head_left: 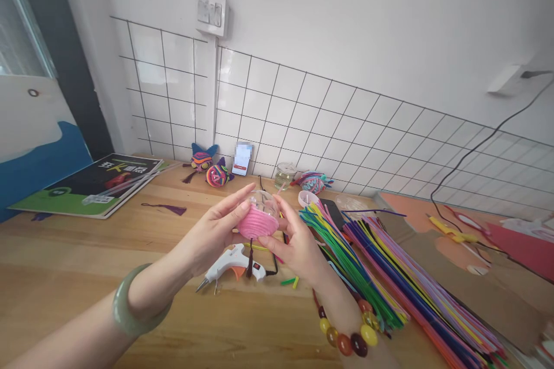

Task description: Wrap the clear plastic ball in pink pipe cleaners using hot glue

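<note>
My two hands close around the pink-wrapped ball, above the glue gun, beside pipe cleaners.

Pink ball partly hidden by fingers, phone screen blurred, coloured stems and red sheet cut off

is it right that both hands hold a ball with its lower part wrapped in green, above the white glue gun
The wrapping is pink, not green, in the head view; both hands do hold the ball above the white glue gun.
</note>
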Tool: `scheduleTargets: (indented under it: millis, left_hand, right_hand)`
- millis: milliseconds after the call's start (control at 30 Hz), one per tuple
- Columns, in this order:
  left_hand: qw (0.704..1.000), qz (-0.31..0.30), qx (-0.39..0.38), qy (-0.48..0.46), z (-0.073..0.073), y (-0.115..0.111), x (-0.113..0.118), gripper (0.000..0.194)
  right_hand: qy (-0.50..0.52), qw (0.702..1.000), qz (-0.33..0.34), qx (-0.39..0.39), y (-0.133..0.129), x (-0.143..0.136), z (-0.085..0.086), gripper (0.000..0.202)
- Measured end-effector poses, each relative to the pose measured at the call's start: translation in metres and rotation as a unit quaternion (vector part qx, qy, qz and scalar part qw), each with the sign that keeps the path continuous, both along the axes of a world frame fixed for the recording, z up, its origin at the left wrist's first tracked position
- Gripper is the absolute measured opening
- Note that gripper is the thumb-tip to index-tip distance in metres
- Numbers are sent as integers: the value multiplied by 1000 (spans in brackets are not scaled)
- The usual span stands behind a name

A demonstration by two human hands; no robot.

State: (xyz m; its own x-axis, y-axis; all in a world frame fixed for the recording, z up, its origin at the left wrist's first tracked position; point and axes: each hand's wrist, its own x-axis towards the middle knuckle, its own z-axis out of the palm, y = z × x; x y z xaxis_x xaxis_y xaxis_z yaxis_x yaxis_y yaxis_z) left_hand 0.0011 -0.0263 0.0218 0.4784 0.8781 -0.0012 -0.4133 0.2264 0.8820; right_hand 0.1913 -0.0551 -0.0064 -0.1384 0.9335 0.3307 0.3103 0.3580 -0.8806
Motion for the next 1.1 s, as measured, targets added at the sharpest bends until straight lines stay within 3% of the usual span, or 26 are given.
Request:
scheduleTargets:
  millis: [367, 600, 867, 1000, 1100]
  left_hand:
    - [1000, -7, -14, 8, 3, 1, -2, 56]
    - [1000, -9, -10, 0, 3, 3, -3, 55]
    - [1000, -2, 1, 4, -4, 9, -2, 54]
    - [999, 32, 11, 4, -3, 17, -4, 54]
    - [997, 73, 18, -4, 3, 22, -9, 53]
  right_hand:
    - [-21, 1000, 9, 4, -2, -4, 6, 81]
    - [-29, 1000, 3, 10, -1, 0, 0, 80]
    - [-36, 999, 2, 3, -3, -5, 7, 85]
    - [-23, 999, 23, -29, -2, 16, 15, 89]
    - [-40, 996, -74, 2, 7, 53, 18, 70]
